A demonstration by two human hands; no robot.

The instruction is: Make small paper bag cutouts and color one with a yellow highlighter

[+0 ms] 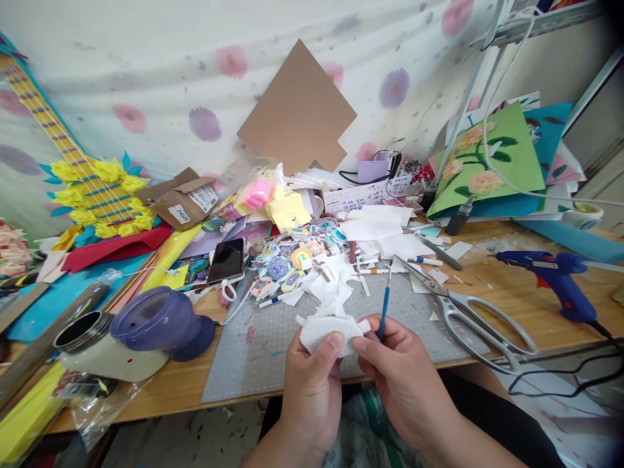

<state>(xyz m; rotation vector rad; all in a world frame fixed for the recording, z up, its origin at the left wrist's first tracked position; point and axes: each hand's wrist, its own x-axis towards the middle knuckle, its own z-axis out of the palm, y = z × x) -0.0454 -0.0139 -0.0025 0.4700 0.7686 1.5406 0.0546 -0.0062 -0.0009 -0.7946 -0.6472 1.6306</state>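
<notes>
Just above the near edge of the cutting mat (234,364), my left hand (314,383) pinches a rounded white textured piece (322,331) between thumb and fingers. Small white tabs stick out at its sides. My right hand (400,370) is closed on a slim blue-handled tool (385,305) with a silvery tip pointing up; I cannot tell whether it is a brush or a knife. The thumb and fingers of that hand also touch the piece's right edge. Beyond the hands lie white paper scraps (336,276) and a heap of small coloured cut-outs (287,257).
Large scissors (455,305) lie partly open at the right, near a blue glue gun (556,276) with a trailing cord. At the left are a purple cup-like container (151,322), a phone (227,260) and a flower-covered paper guitar (92,188). Brown cardboard (297,110) leans behind.
</notes>
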